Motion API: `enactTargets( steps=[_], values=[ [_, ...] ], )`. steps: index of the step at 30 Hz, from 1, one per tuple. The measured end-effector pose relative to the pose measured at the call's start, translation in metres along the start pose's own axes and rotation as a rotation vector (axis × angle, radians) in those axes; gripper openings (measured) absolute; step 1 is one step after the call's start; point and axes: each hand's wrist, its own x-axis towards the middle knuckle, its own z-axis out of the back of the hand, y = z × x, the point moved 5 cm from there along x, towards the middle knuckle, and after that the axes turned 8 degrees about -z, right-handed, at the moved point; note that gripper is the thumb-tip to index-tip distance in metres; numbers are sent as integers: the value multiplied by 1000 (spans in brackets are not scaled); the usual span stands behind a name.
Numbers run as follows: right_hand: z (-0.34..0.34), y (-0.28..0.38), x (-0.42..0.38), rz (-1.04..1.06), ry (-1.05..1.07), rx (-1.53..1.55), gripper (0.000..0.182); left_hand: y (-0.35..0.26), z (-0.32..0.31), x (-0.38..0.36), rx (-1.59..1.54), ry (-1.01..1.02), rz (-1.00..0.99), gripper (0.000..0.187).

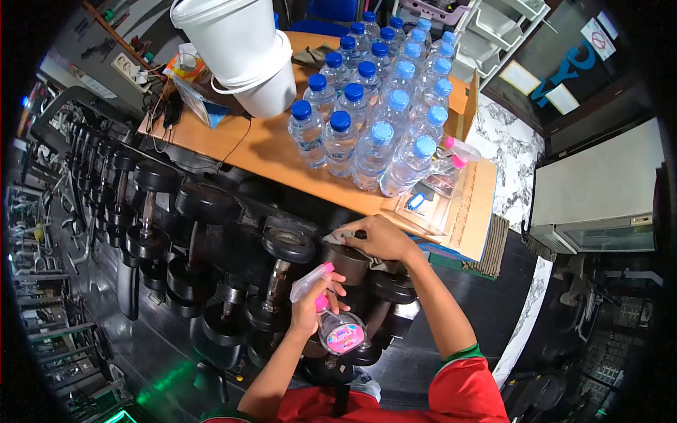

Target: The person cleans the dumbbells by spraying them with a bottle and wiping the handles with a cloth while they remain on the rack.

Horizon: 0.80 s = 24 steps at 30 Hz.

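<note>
My left hand (315, 307) is wrapped round the neck of a clear spray bottle (343, 334) with a pink trigger and a pink label. Up and to the right, my right hand (381, 238) presses a grey cloth (343, 238) against the top of a dark dumbbell head (345, 262), its fingers bent over the cloth. Part of the cloth hangs below the palm. A black dumbbell (288, 244) with a worn metal handle stands just left of the one under the cloth.
Several water bottles (340, 144) and stacked white buckets (262, 84) stand on a wooden table (271, 158) ahead. A clear tray (427, 211) lies at its near right corner. Several dumbbells (156, 176) line a rack to the left. A white cabinet (599, 183) stands right.
</note>
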Motion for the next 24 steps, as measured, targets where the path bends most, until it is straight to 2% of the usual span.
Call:
enactTargets(
  steps=[3, 5, 7, 11, 13, 15, 16, 20, 23, 24],
  values=[
    [8, 16, -14, 90, -4, 136, 26, 0, 1, -1, -45, -7, -9, 37],
    [18, 18, -32, 65, 20, 127, 28, 3, 2, 0, -77, -1, -1, 36],
    [22, 6, -51, -63, 109, 86, 33, 3, 3, 1, -94, 4, 3, 36],
    [32, -11, -62, -206, 77, 51, 30, 2, 2, 1, -30, 21, 3, 38],
    [24, -16, -49, -205, 59, 2, 27, 2, 2, 1, -34, 16, 1, 38],
    [14, -16, -31, -106, -36, -104, 26, 3, 2, 0, -34, 16, 4, 38],
    [11, -10, -21, 18, -70, -84, 26, 3, 2, 0, -36, 13, 3, 38],
    [7, 12, -16, 42, -53, 39, 30, 6, 6, 0, -35, 5, -1, 38],
    [20, 19, -44, -6, 5, 113, 29, 6, 5, 1, -39, 4, 7, 38],
    [26, 22, -55, 120, -25, 138, 29, 6, 5, 1, -41, 6, 5, 38]
  ],
)
